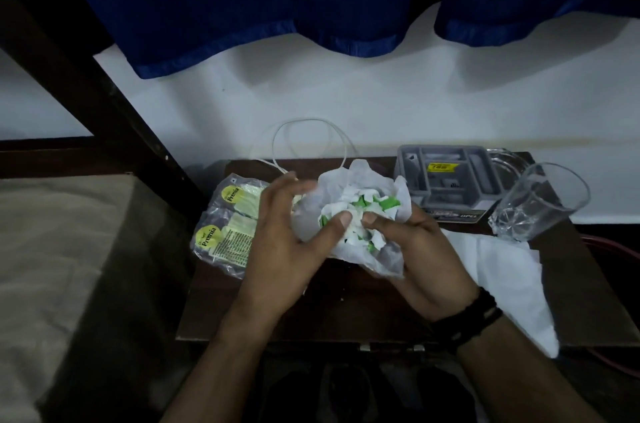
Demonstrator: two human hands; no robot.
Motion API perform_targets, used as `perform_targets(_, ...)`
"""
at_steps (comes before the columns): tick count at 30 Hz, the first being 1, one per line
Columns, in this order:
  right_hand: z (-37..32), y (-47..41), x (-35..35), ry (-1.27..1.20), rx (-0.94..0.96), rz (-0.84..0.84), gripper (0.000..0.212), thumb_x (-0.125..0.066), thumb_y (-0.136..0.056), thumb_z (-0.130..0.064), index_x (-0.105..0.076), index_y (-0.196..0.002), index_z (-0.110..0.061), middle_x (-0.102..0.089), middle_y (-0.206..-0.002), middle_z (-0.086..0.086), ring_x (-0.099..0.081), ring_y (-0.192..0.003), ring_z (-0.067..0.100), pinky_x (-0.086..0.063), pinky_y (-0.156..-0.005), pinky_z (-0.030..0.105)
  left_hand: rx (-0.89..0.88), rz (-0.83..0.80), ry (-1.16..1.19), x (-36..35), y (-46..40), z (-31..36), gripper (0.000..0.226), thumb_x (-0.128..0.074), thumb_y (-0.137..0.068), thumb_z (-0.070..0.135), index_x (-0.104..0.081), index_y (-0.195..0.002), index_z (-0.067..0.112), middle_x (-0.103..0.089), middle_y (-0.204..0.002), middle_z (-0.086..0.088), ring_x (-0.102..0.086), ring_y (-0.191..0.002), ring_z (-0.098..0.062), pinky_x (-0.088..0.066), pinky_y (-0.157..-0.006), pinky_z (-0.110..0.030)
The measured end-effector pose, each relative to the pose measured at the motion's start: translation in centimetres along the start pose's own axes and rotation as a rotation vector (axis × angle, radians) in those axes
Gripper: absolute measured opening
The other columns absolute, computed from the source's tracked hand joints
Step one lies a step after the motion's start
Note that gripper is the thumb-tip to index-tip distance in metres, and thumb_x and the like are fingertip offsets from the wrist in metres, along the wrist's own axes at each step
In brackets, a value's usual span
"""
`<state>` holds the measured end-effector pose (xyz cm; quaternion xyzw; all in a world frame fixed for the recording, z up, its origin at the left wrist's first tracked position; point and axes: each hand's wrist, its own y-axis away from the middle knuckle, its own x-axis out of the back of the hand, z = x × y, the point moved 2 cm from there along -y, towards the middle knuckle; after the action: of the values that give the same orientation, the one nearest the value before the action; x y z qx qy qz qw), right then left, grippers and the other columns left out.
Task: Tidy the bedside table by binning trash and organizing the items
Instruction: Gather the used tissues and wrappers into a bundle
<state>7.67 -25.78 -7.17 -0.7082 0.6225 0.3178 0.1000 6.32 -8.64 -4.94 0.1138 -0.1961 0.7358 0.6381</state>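
The bedside table fills the middle of the room's near side, dark wood, with a blue curtain hanging far behind; on its right near corner lies one flat white tissue; at its left edge sits one clear packet with two yellow labels; far right stands one grey organiser tray, and just right of it one tilted drinking glass; one white cable loops at the far edge. Above the table's centre hangs the wad of trash, white paper with green scraps, cupped between both hands; the left hand curls round its left side, thumb pressing the top; the right hand holds it from below and right, thumb pinching in. The wad has no clear long axis; both hands touch it equally, so binning it should only need a carry; no bin shows.
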Motion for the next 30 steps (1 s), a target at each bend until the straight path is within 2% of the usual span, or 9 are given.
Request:
perform_targets(2,-0.1,0.2,-0.5,-0.008,-0.016,-0.019,0.036,-0.052,-0.096,0.007,-0.062,-0.13,0.002,-0.069,-0.127,0.023,-0.066,-0.12,0.039,-0.055,-0.1,0.046,0.326,-0.153,0.211,0.3,-0.1,0.0,0.061,-0.081,-0.077,0.045,-0.055,-0.13,0.035,-0.061,-0.129,0.017,-0.059,-0.113,0.012,-0.05,-0.094,-0.019)
perform_targets(5,-0.1,0.3,-0.4,0.035,-0.01,-0.061,0.037,-0.052,-0.096,0.007,-0.06,-0.132,0.003,-0.07,-0.126,0.022,-0.067,-0.119,0.038,-0.059,-0.094,0.042,0.548,-0.307,0.399,0.8,0.1,0.8,0.038,-0.078,-0.084,0.028,-0.067,-0.12,0.027,-0.078,-0.105,0.003,-0.077,-0.085,-0.015,-0.06,-0.067,-0.029)
perform_targets(11,-0.1,0.4,-0.8,0.123,-0.008,-0.126,0.038,-0.05,-0.096,0.01,-0.059,-0.133,0.004,-0.07,-0.127,0.021,-0.066,-0.12,0.038,-0.056,-0.099,0.045,0.63,-0.228,0.442,1.1,0.3,0.8,0.031,-0.075,-0.083,0.014,-0.07,-0.108,0.032,-0.077,-0.094,0.002,-0.074,-0.071,-0.021,-0.049,-0.067,-0.031)
perform_targets(16,0.0,0.8,-1.2,0.08,-0.066,-0.131,0.029,-0.063,-0.083,0.004,-0.075,-0.11,-0.001,-0.077,-0.107,0.017,-0.076,-0.095,0.029,-0.062,-0.074,0.035,0.708,-0.178,0.551,0.6,0.5,1.2,0.036,-0.056,-0.089,0.008,-0.073,-0.083,0.039,-0.072,-0.074,0.003,-0.063,-0.047,-0.015,-0.034,-0.061,-0.028)
perform_targets(21,-0.4,1.1,-1.2,-0.043,-0.231,-0.4,0.066,-0.045,-0.08,-0.004,-0.051,-0.144,-0.02,-0.065,-0.127,0.007,-0.065,-0.101,0.019,-0.053,-0.086,0.045,0.893,-0.037,0.788,0.7,0.5,0.2,0.019,-0.038,-0.097,0.022,-0.056,-0.094,0.029,-0.066,-0.058,0.015,-0.062,-0.041,-0.002,-0.038,-0.07,-0.034)
perform_targets(24,0.1,1.2,-1.4,0.114,-0.124,-0.414,0.082,-0.046,-0.08,0.016,-0.048,-0.146,-0.034,-0.063,-0.14,0.001,-0.063,-0.123,0.02,-0.054,-0.094,0.052,0.986,0.043,0.91,0.2,0.7,-0.1,0.018,-0.038,-0.096,0.021,-0.055,-0.094,0.028,-0.069,-0.065,0.015,-0.064,-0.042,-0.004,-0.038,-0.078,-0.039)
perform_targets(26,0.4,1.3,-1.7,0.218,-0.005,-0.383,0.093,-0.058,-0.083,0.024,-0.04,-0.15,-0.038,-0.062,-0.141,-0.005,-0.061,-0.125,0.017,-0.057,-0.096,0.044,1.008,0.044,0.93,-0.4,0.7,-0.1,0.021,-0.037,-0.095,0.02,-0.057,-0.095,0.027,-0.07,-0.069,0.013,-0.065,-0.043,-0.004,-0.039,-0.08,-0.037)
perform_targets(28,0.7,1.3,-2.0,0.298,0.138,-0.369,0.098,-0.066,-0.082,0.021,-0.031,-0.155,-0.033,-0.057,-0.147,-0.006,-0.057,-0.132,0.015,-0.052,-0.102,0.037,0.969,-0.012,0.872,-0.9,0.9,0.3,0.026,-0.038,-0.093,0.017,-0.062,-0.099,0.026,-0.071,-0.072,0.009,-0.066,-0.046,-0.006,-0.039,-0.071,-0.033)
perform_targets(30,0.6,1.0,-2.0,0.293,0.199,-0.218,0.082,-0.072,-0.081,0.006,-0.045,-0.148,-0.032,-0.062,-0.142,-0.005,-0.06,-0.129,0.016,-0.051,-0.103,0.039,0.814,-0.093,0.699,-1.5,1.2,0.8,0.027,-0.044,-0.09,0.014,-0.067,-0.092,0.029,-0.073,-0.073,0.006,-0.07,-0.061,-0.013,-0.038,-0.072,-0.032)
